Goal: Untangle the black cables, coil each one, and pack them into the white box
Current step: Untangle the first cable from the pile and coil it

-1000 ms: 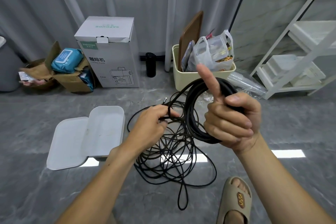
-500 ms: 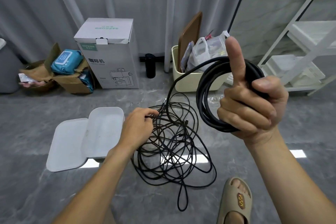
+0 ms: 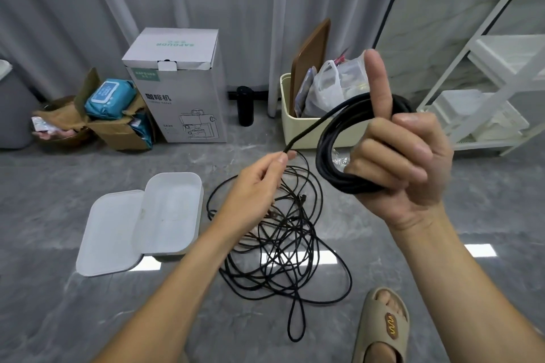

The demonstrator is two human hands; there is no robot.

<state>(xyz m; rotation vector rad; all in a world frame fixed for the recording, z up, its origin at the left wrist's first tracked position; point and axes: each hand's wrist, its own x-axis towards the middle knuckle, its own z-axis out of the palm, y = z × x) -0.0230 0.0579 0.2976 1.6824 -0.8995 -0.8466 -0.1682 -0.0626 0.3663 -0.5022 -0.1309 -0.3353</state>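
Right hand [image 3: 398, 162] is gripping a coil [image 3: 342, 153] of black cable, three fingers curled round the bundle, index finger standing straight up through the loops, coil held in the air above the floor. Left hand [image 3: 256, 183] is pinching the free strand [image 3: 321, 121] between thumb and fingertips; the strand is running taut up and right to the top of the coil. Remaining cables are lying as a tangle [image 3: 280, 242] on the grey floor [image 3: 59, 318], directly under and between the forearms, one long loop trailing toward the sandal [image 3: 383, 327]. White box [image 3: 171, 212] is sitting open just left of the tangle, its lid [image 3: 109, 233] lying beside it and touching it on the left. Risks, as I judge them: the pinched strand is likely leading back down into the heap, so pulling harder could drag other cables up with it or tighten a knot; the coil is held by only three fingers, so loops could be slipping off and springing loose; the trailing loop near the foot could be snagging on it. Room: open floor left and front of the heap, clear path from coil to box. Behind, a cardboard carton [image 3: 177, 88] and a cream bin [image 3: 295, 132] are standing near; a white shelf [image 3: 501, 82] is crowding the right side, so wide swings that way look tight.
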